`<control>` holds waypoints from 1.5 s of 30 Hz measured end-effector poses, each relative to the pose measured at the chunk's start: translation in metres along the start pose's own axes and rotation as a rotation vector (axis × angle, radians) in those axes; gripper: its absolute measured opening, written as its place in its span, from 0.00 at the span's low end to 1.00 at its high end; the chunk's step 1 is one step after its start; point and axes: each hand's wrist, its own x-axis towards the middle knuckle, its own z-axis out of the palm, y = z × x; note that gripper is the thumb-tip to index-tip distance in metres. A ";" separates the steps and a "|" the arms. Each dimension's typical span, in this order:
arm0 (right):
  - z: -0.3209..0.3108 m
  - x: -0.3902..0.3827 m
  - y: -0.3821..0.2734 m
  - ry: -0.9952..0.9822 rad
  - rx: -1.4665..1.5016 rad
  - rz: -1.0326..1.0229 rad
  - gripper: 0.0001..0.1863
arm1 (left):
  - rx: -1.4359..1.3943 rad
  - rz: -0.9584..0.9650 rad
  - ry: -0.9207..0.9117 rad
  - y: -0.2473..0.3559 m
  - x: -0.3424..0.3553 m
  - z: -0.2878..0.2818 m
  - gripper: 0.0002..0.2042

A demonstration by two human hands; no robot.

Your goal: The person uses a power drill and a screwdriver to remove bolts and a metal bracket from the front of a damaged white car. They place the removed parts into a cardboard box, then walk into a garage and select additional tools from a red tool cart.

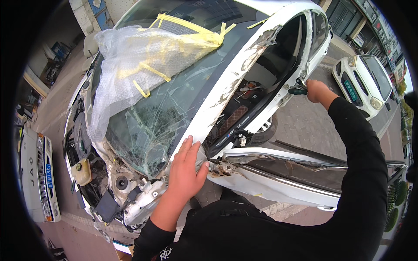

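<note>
Fingers of the right hand wrap a green tool, the pillar just left, slanting down-left; the left hand, fingers slightly parted, lies farther off.

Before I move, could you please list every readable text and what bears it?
I'll give places, not wording:
White truck's front: dark letters.
Blue rectangular truck plate: white characters.
Green rectangular car plate: small, blurred.
Black door sill: pale lettering.
Black clothing: white characters.
Distant building signs: too small.

Left hand laid flat, thumb apart, right arm stretched forward, right hand curled tight
</note>
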 end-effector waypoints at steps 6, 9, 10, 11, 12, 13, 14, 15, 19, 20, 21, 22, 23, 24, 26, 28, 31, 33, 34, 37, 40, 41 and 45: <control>0.196 0.060 -0.100 -0.504 -0.071 -0.258 0.27 | 0.168 -0.139 -0.070 0.017 0.005 0.025 0.33; 0.239 0.074 -0.132 -0.523 -0.007 -0.378 0.28 | 0.186 -0.231 -0.112 0.026 0.009 0.027 0.34; 0.243 0.083 -0.139 -0.502 0.023 -0.362 0.28 | 0.193 -0.261 -0.121 0.028 0.010 0.027 0.34; 0.243 0.091 -0.142 -0.447 0.086 -0.360 0.26 | 0.155 -0.283 -0.110 0.029 0.012 0.026 0.34; 0.240 0.104 -0.145 -0.398 0.135 -0.363 0.25 | 0.173 -0.285 -0.119 0.031 0.014 0.026 0.34; 0.232 0.122 -0.148 -0.359 0.177 -0.342 0.24 | 0.189 -0.288 -0.124 0.032 0.015 0.026 0.33; 0.221 0.143 -0.149 -0.313 0.213 -0.315 0.22 | 0.203 -0.289 -0.130 0.032 0.017 0.026 0.33; 0.207 0.167 -0.151 -0.261 0.238 -0.293 0.21 | 0.217 -0.290 -0.126 0.033 0.018 0.026 0.33; 0.144 0.252 -0.164 0.129 0.266 -0.106 0.31 | 0.228 -0.336 -0.127 0.036 0.019 0.031 0.32; 0.132 0.263 -0.165 0.200 0.247 -0.082 0.33 | 0.229 -0.336 -0.123 0.037 0.019 0.031 0.32; 0.124 0.269 -0.168 0.176 0.249 -0.069 0.35 | 0.230 -0.337 -0.123 0.038 0.019 0.032 0.31; 0.116 0.273 -0.169 0.154 0.252 -0.055 0.37 | 0.234 -0.337 -0.122 0.039 0.019 0.032 0.31; 0.112 0.272 -0.171 0.130 0.245 -0.036 0.38 | 0.237 -0.336 -0.120 0.040 0.019 0.031 0.31; 0.111 0.267 -0.171 0.084 0.245 -0.043 0.38 | 0.240 -0.329 -0.115 0.040 0.019 0.031 0.31; 0.115 0.251 -0.165 -0.017 0.225 -0.036 0.37 | 0.205 -0.332 -0.123 0.040 0.020 0.028 0.31; 0.121 0.236 -0.156 -0.050 0.216 -0.059 0.31 | 0.186 -0.314 -0.124 0.038 0.021 0.026 0.31; 0.127 0.223 -0.134 -0.103 0.163 -0.115 0.28 | 0.187 -0.255 -0.104 0.036 0.020 0.024 0.30; 0.121 0.225 -0.118 -0.143 0.107 -0.207 0.27 | 0.192 -0.247 -0.108 0.035 0.020 0.023 0.30; 0.119 0.224 -0.113 -0.164 0.081 -0.254 0.26 | 0.190 -0.237 -0.100 0.034 0.019 0.023 0.30; 0.112 0.208 -0.094 -0.087 0.110 -0.313 0.23 | 0.179 -0.222 -0.088 0.031 0.017 0.022 0.30; 0.094 0.181 -0.085 -0.074 0.124 -0.471 0.21 | 0.154 -0.195 -0.052 0.027 0.013 0.021 0.29; 0.085 0.171 -0.087 -0.112 0.102 -0.530 0.21 | 0.120 -0.191 -0.021 0.026 0.010 0.021 0.26; 0.048 0.119 -0.092 -0.198 0.102 -0.615 0.21 | -0.082 -0.205 0.066 0.020 -0.011 0.019 0.14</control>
